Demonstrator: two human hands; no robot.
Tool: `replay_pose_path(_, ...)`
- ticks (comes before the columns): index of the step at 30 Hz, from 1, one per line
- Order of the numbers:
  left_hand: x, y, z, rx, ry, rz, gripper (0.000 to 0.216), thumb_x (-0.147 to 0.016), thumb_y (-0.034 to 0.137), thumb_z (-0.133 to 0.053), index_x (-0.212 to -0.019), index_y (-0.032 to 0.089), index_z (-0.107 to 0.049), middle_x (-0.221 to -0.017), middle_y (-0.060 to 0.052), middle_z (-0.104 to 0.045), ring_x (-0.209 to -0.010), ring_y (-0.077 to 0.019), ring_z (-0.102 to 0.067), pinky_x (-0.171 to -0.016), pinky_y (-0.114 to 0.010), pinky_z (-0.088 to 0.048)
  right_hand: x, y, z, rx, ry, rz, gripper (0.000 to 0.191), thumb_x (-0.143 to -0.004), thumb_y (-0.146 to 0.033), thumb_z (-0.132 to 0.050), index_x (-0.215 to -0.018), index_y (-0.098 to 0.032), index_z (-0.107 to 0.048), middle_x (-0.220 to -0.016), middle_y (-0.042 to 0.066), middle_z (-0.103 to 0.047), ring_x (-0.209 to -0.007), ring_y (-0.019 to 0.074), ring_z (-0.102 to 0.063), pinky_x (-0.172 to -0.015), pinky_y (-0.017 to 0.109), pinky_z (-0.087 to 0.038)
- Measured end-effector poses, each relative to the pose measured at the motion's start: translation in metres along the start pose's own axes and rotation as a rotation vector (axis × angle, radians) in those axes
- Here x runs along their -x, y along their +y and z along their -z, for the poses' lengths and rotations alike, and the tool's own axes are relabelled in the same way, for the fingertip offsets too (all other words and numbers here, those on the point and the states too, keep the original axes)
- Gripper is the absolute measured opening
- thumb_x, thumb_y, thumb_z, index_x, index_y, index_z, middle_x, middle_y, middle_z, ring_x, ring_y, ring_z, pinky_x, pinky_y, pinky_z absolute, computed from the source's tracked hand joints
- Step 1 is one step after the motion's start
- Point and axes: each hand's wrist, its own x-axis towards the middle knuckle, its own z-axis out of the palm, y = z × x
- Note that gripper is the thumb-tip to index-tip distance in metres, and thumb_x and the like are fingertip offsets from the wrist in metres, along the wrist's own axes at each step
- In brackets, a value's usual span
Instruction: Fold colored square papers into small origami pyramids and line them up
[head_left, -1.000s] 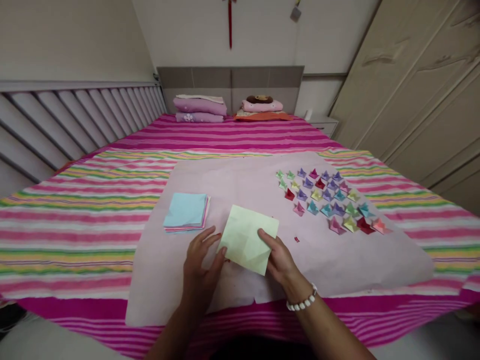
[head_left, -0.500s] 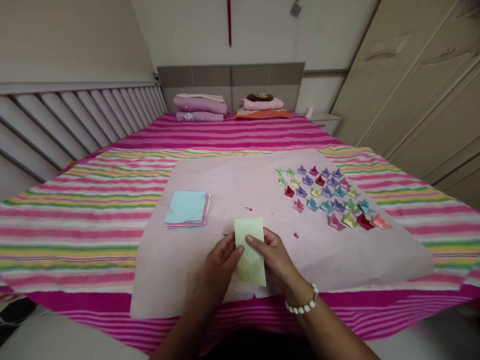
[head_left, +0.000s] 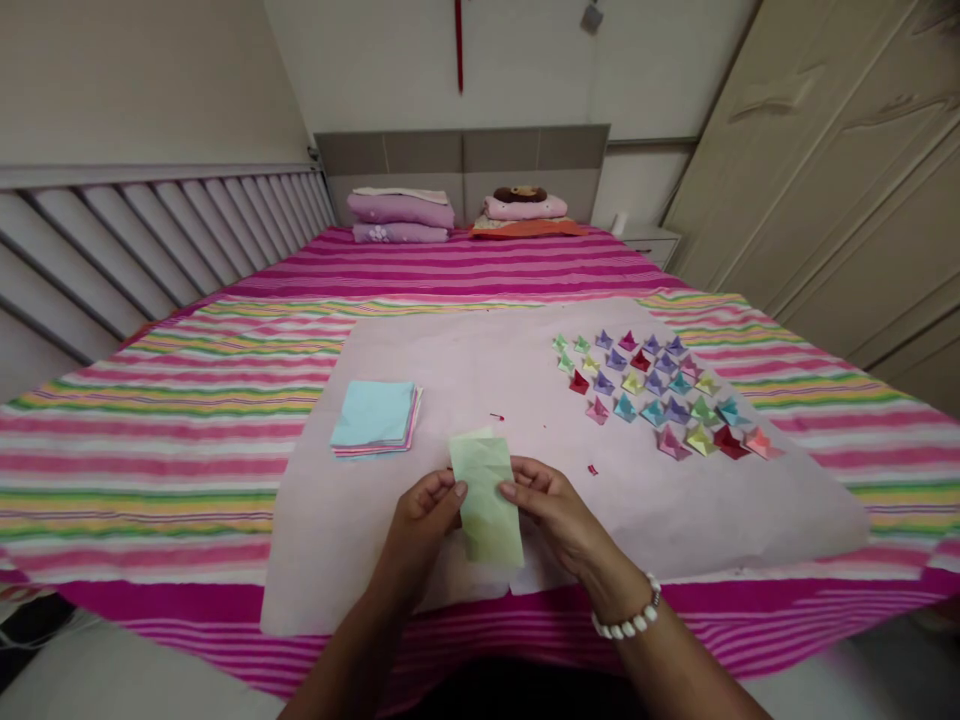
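Note:
A pale green sheet of folded paper [head_left: 487, 505] is held up between my two hands, just above the large pale sheet. My left hand [head_left: 427, 510] pinches its left edge, thumb in front and fingers behind. On the opposite edge, my right hand [head_left: 551, 510] grips the paper with its thumb on the near face; a white beaded bracelet circles that wrist. Behind the top edge a lighter layer of paper peeks out. Left of my hands lies a stack of square papers [head_left: 373, 413], light blue on top with pink and white edges below.
Several small folded paper figures [head_left: 654, 384] in many colours stand in rows on the right of the large pale sheet [head_left: 465, 360]. Small red scraps [head_left: 592, 469] lie near my hands. Folded bedding [head_left: 401, 215] rests by the headboard, and a slatted rail [head_left: 187, 235] runs along the left.
My hands have moved slightly apart, the left one shifting left. The green paper has tilted, and its layers have come a little apart at the top.

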Motion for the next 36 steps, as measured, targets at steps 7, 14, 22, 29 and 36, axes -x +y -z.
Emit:
replay_pose_path(7,0.004,0.006,-0.004,-0.092,-0.054,0.044,0.037,-0.073,0.04,-0.072,-0.1,0.015,-0.071,-0.09,-0.007,-0.075,-0.077,-0.0197,-0.068,-0.071,-0.03,-0.052,0.004,-0.002,-0.008,-0.098,0.007,-0.044,0.024,-0.064,-0.03,-0.083,-0.079,-0.016,-0.071,-0.067,0.001,-0.071,-0.059,0.0131,-0.063,-0.061,0.024,-0.05)
replay_pose_path(14,0.004,0.012,-0.005,-0.13,-0.175,0.023,0.035,-0.072,0.036,-0.074,-0.101,0.016,-0.071,-0.091,-0.007,-0.074,-0.082,-0.0203,-0.067,-0.08,-0.033,-0.051,0.001,-0.01,-0.006,-0.128,-0.031,-0.055,0.025,-0.065,-0.029,-0.082,-0.085,-0.017,-0.073,-0.073,0.003,-0.073,-0.062,0.015,-0.064,-0.065,0.028,-0.05)
replay_pose_path(22,0.003,0.003,0.002,-0.257,-0.012,-0.24,0.066,-0.076,0.029,-0.07,-0.137,0.022,-0.045,-0.082,0.0,-0.064,-0.079,-0.0156,-0.063,-0.074,-0.028,-0.05,-0.001,-0.008,-0.003,-0.078,0.127,0.071,0.032,-0.061,-0.026,-0.085,-0.089,-0.021,-0.07,-0.07,-0.002,-0.069,-0.061,0.0119,-0.061,-0.06,0.023,-0.048)
replay_pose_path(29,0.006,0.009,0.005,-0.639,-0.001,-0.485,0.031,-0.08,0.024,-0.064,-0.111,0.025,-0.068,-0.088,-0.001,-0.064,-0.081,-0.0146,-0.057,-0.077,-0.027,-0.048,0.006,-0.013,-0.006,0.088,0.125,0.218,0.054,-0.065,-0.027,-0.08,-0.117,-0.032,-0.064,-0.08,-0.001,-0.069,-0.07,0.0157,-0.062,-0.068,0.03,-0.051)
replay_pose_path(36,0.002,0.002,0.006,-0.648,-0.007,-0.415,0.019,-0.082,0.027,-0.061,-0.097,0.023,-0.073,-0.089,-0.004,-0.063,-0.091,-0.0185,-0.058,-0.084,-0.032,-0.046,0.008,-0.016,0.002,0.37,0.067,0.214,0.03,-0.069,-0.028,-0.078,-0.098,-0.025,-0.073,-0.052,-0.007,-0.049,-0.048,0.0089,-0.038,-0.047,0.023,-0.035)
